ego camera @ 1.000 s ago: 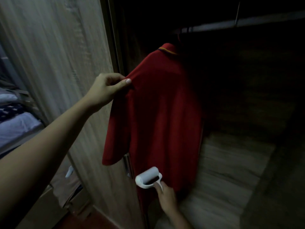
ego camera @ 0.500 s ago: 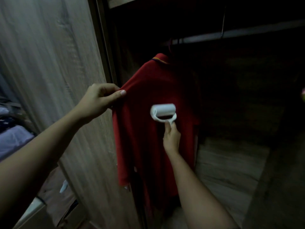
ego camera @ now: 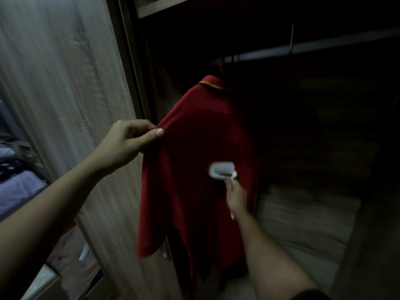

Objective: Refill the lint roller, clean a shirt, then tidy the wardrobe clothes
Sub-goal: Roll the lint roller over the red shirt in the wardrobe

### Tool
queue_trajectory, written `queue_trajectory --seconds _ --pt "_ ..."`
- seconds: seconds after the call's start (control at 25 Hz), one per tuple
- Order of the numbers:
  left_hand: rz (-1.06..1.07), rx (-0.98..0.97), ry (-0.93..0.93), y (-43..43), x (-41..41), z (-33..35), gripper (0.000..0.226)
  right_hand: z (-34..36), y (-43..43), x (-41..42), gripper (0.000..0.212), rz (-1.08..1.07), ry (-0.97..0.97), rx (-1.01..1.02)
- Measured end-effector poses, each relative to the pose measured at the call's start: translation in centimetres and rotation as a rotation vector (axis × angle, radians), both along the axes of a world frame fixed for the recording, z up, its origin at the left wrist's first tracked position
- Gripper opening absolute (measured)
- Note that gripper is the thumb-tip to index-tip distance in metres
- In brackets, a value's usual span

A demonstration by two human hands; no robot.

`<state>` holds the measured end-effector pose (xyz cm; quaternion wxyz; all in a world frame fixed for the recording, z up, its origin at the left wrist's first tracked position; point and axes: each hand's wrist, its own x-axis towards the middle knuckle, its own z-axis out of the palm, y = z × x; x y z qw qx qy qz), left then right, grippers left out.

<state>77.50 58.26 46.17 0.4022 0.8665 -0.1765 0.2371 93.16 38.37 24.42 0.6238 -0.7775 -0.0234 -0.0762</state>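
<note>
A: Entry. The red shirt (ego camera: 194, 159) hangs from the rail (ego camera: 324, 46) above it, collar up. Where is the left hand (ego camera: 127, 146)?
B: At the shirt's shoulder edge. Its thumb and curled fingers (ego camera: 138, 126) pinch the fabric and hold it out sideways.
A: Noted. And the right hand (ego camera: 236, 198)?
B: In front of the shirt's lower half, wrapped round the handle of the lint roller (ego camera: 221, 172). Its fingers are closed tight on it.
A: Roller position?
B: The white head lies crosswise on the shirt, about halfway down, toward the edge away from the pinching hand. It is blurred, so I cannot confirm contact.
A: Surroundings?
B: The wooden door (ego camera: 65, 83) is beside the shirt's pinched edge. The folded clothes (ego camera: 19, 187) are beyond that, well apart from the shirt.
</note>
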Motion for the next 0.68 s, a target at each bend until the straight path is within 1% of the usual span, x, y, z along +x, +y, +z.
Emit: queue_trajectory --seconds 0.08,0.12,0.16,0.24,0.28,0.32,0.44,0.48,0.52,0.56,0.68 --pt "0.015 -0.015 0.003 -0.1 0.1 -0.3 0.023 5.9 -0.4 1.8 0.044 -0.047 -0.116 0.075" --pt "0.025 -0.030 0.001 -0.2 0.1 -0.4 0.023 8.4 -0.9 2.2 0.045 -0.071 -0.145 0.132" --pt "0.031 -0.042 -0.001 -0.2 0.1 -0.4 0.023 9.2 -1.0 2.5 0.046 -0.076 -0.185 0.165" --pt "0.031 -0.056 -0.002 -0.5 0.1 -0.4 0.024 6.6 -0.7 2.1 0.045 -0.037 -0.201 0.097" --pt "0.028 -0.061 -0.003 -0.6 0.1 -0.4 0.025 4.4 -0.3 1.4 0.044 -0.017 -0.153 0.094" --pt "0.024 -0.067 -0.006 -0.8 0.1 -0.5 0.026 1.4 0.0 0.7 0.045 -0.015 -0.069 0.085" --pt "0.015 -0.070 -0.002 -1.0 0.1 -0.7 0.024 -8.6 1.7 -2.9 0.063 0.016 0.167 0.055" --pt "0.013 -0.077 0.000 -1.0 0.2 -0.9 0.023 -10.5 1.9 -4.1 0.061 0.055 0.223 0.019" --pt "0.015 -0.082 -0.002 -0.9 0.2 -0.9 0.026 -11.0 1.9 -4.8 0.056 0.078 0.265 -0.010" --pt "0.024 -0.083 -0.005 -0.8 0.3 -1.0 0.029 -10.5 1.9 -4.8 0.053 0.088 0.255 -0.018" --pt "0.051 -0.065 -0.003 -0.2 0.5 -1.2 0.029 -3.3 1.5 -2.3 0.047 0.075 0.127 0.095"
